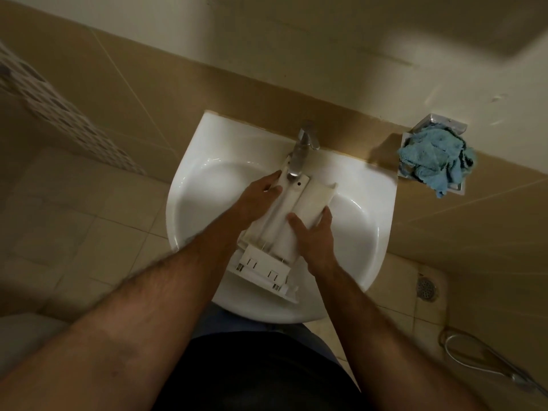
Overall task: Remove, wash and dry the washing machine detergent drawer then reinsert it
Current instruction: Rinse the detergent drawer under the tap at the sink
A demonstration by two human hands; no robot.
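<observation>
Drawer: the white plastic drawer [292, 216] lies across the sink [370, 229], seemingly underside up, its far end just under the tap [299, 155] and its front panel hanging over the near rim.

Left hand: the left hand [256, 197] rests on the drawer's left side near the far end, fingers fairly straight and pressed against the edge — steadying more than gripping.

Right hand: the right hand [314, 232] takes the drawer's right side, thumb lying on top and fingers wrapped over the outer edge.

Water: I cannot tell whether the tap is running; no stream shows.

Stage: judging by the setting, the drawer is out of the machine and this is the washing step; drying and refitting are not yet done.

Handling: likely light and stiff, a hollow moulded part. Wet, glossy plastic will probably be slippery, and the clips and thin ribs at the front panel look the easiest to snap.

Where to hold: the long side walls, one hand on each, seem the safest purchase — not the front clips. Keep it low over the basin, so a slip costs little.

Cloth: a crumpled blue cloth [436, 161] sits in a wall holder [444, 121] to the right of the sink, within reach for drying.

Floor: a drain [427, 289] and a hose [474, 360] lie on the tiles at right.
</observation>
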